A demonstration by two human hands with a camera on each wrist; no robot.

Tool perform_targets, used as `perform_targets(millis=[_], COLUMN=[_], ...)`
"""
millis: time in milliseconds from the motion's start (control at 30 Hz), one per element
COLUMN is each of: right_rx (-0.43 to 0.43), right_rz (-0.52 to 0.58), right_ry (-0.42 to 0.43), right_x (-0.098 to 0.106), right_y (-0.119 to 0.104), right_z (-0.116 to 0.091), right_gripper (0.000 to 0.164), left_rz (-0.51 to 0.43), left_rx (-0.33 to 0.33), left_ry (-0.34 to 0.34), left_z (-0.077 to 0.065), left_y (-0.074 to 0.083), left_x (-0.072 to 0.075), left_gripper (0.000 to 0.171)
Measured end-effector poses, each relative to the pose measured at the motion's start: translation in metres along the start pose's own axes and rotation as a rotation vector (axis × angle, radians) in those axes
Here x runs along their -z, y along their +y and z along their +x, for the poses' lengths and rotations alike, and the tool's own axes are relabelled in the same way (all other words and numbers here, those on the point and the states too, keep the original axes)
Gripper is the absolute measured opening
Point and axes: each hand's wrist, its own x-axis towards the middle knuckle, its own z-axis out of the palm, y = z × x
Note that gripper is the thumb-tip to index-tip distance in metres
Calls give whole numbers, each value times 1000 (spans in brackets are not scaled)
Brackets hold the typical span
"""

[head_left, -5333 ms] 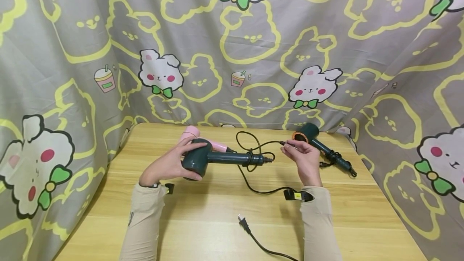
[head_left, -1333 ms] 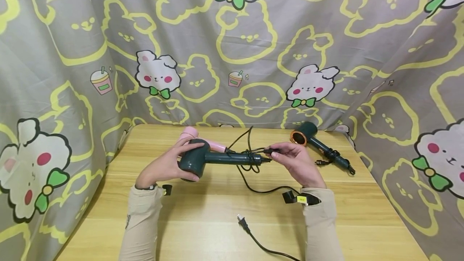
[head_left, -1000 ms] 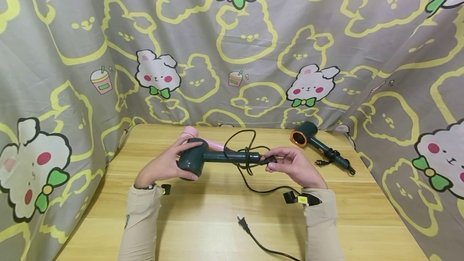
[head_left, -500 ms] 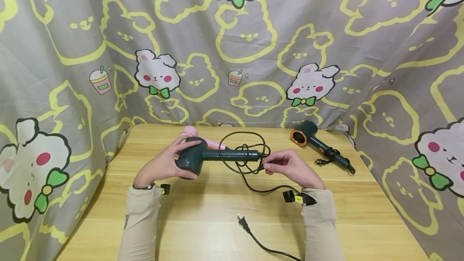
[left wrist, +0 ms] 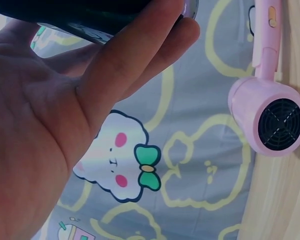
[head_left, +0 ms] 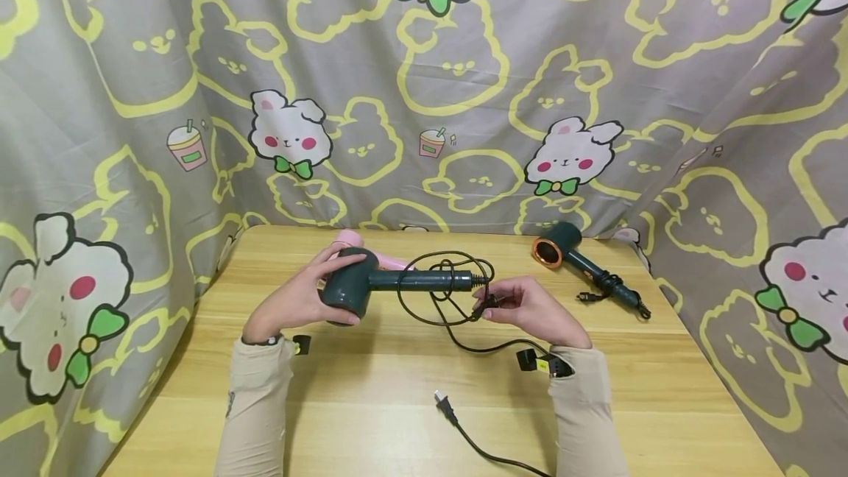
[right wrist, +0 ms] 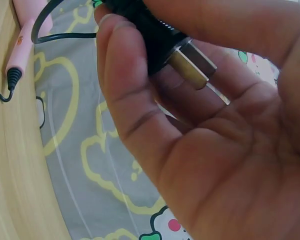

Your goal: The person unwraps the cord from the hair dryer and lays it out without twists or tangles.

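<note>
My left hand (head_left: 297, 300) grips the round head of a dark green hair dryer (head_left: 350, 285), thumb below and fingers above. It is held above the table, handle pointing right. Its black cord (head_left: 450, 252) is wound round the handle and forms a wide loose loop there. Near the handle's end, my right hand (head_left: 536, 311) pinches the black plug (right wrist: 157, 42) between thumb and fingers. In the right wrist view the plug's flat metal prongs point toward the palm. In the left wrist view only a dark edge of the held dryer shows.
Behind the held dryer, a pink hair dryer (left wrist: 262, 112) lies on the wooden table (head_left: 371, 418). A second dark green hair dryer (head_left: 566, 243), cord bundled round its handle, lies at the back right. In front lies another plug (head_left: 447, 409) on a black cable. A patterned curtain (head_left: 371, 138) surrounds the table.
My right hand has brought the plug leftward and down to the handle's end. The cord has spread into a wider loop round the handle. My left hand keeps its grip.
</note>
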Motion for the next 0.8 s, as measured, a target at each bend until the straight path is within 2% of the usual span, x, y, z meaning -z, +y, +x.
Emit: perform_targets(millis=[200,400,667,800], right_rx=[-54,-88,-155,-159], right_rz=[-62,-29,94,217], right_ry=[67,162,342,416], right_x=[0,3,6,6], right_y=[3,7,12,14], right_z=[2,3,5,8], right_gripper=[17,23,29,32], left_rz=[7,4,4,2], left_rx=[21,34,20,16], left_ry=[3,4,12,10], left_z=[-1,-2,-3,-3], left_y=[1,2,4,6], left_x=[1,1,2,2], left_gripper=[98,98,98,99])
